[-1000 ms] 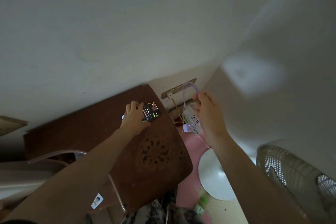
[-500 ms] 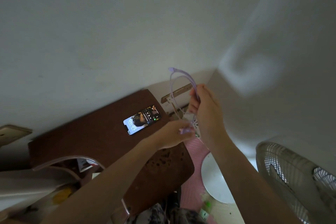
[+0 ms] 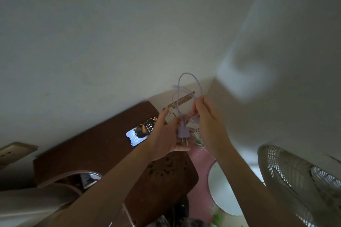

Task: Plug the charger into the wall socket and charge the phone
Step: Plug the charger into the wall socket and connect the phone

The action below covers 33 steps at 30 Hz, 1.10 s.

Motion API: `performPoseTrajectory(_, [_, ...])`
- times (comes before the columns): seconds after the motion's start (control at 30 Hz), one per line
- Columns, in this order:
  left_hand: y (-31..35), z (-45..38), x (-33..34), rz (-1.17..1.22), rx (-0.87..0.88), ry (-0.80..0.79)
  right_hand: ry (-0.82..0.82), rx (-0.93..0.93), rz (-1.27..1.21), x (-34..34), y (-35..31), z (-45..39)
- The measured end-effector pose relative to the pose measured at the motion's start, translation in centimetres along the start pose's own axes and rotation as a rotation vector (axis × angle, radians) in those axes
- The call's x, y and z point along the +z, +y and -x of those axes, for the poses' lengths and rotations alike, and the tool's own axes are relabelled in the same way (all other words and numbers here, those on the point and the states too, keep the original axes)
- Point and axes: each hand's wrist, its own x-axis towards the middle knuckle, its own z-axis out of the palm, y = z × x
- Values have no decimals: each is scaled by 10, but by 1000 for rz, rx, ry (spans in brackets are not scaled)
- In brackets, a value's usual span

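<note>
A lilac charger plug point(image 3: 183, 132) with two metal prongs pointing toward me rests in my left hand point(image 3: 166, 136), whose fingers close around it. Its lilac cable point(image 3: 186, 86) loops upward, and my right hand point(image 3: 208, 116) pinches the bunched cable beside the plug. The phone point(image 3: 139, 133) lies face up with a lit screen on the dark brown table point(image 3: 92, 153), just left of my left hand. A wall socket plate point(image 3: 180, 101) sits low on the wall behind the cable loop.
A standing fan point(image 3: 302, 180) rises at the lower right, with its white round base point(image 3: 221, 190) on a pink mat point(image 3: 199, 156). Another socket plate point(image 3: 14, 151) is on the wall at far left. A curved chair back point(image 3: 60, 178) crosses the lower left.
My left hand left the phone on the table, moved right to the cable and took hold of the plug. My right hand raised the cable loop.
</note>
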Motion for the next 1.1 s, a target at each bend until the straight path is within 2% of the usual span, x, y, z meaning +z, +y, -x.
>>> performPoseTrajectory(0.1, [6,5,11,56,12,52,-44,39,36,-1,5,5])
performPoseTrajectory(0.23, [7,5,20,-136,20,321,-184,127,72,-1,11,12])
performPoseTrajectory(0.3, [3,6,21,-256,37,403,-191,168,23,-1,11,13])
performPoseTrajectory(0.4, [1,9,17,-365,67,445,-98,175,-178,-8,12,11])
performPoseTrajectory(0.5, [7,14,13,-316,57,469,-26,184,-259,-19,16,9])
performPoseTrajectory(0.7, [15,17,14,-448,7,475,-190,212,-201,-23,18,17])
performPoseTrajectory(0.87, [19,23,14,-485,48,528,-157,197,-288,-22,16,17])
performPoseTrajectory(1.0, [19,26,11,-690,161,606,-200,231,-479,-24,10,13])
performPoseTrajectory(1.1, [20,27,11,-791,210,639,-187,227,-442,-24,10,10])
